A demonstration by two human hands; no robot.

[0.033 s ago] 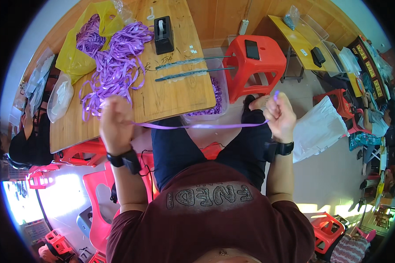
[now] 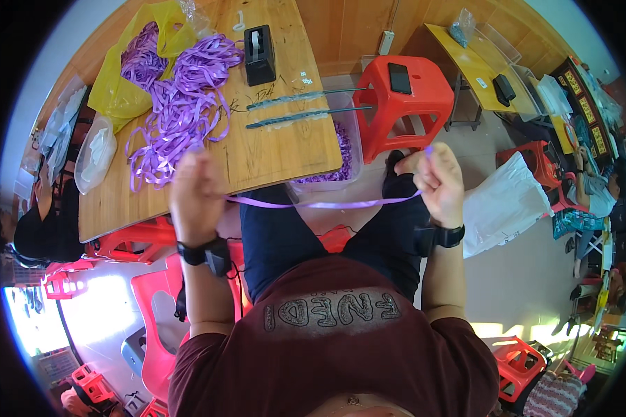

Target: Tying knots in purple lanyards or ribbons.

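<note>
A thin purple ribbon (image 2: pixel 334 205) runs between my two hands over my lap, sagging slightly in the middle. One end is in my closed left hand (image 2: pixel 198 187), which is a little blurred and near the table's front edge. My right hand (image 2: pixel 439 181) pinches the other end, and a bit of purple shows above its fingers. Beyond my left hand, a large tangled heap of purple ribbon (image 2: pixel 181 104) lies on the wooden table (image 2: pixel 285 153), partly inside a yellow plastic bag (image 2: pixel 111 97).
On the table stand a black tape dispenser (image 2: pixel 259 59) and two dark rods (image 2: pixel 289 119) taped down, jutting past its right edge. Below is a clear bin (image 2: pixel 351 163) of purple pieces. A red stool (image 2: pixel 417 90) bears a phone (image 2: pixel 399 78). A white sack (image 2: pixel 508 205) lies right.
My left hand has moved to the right, toward my right hand, which has shifted slightly left. The ribbon between them spans a shorter gap and hangs a little slacker.
</note>
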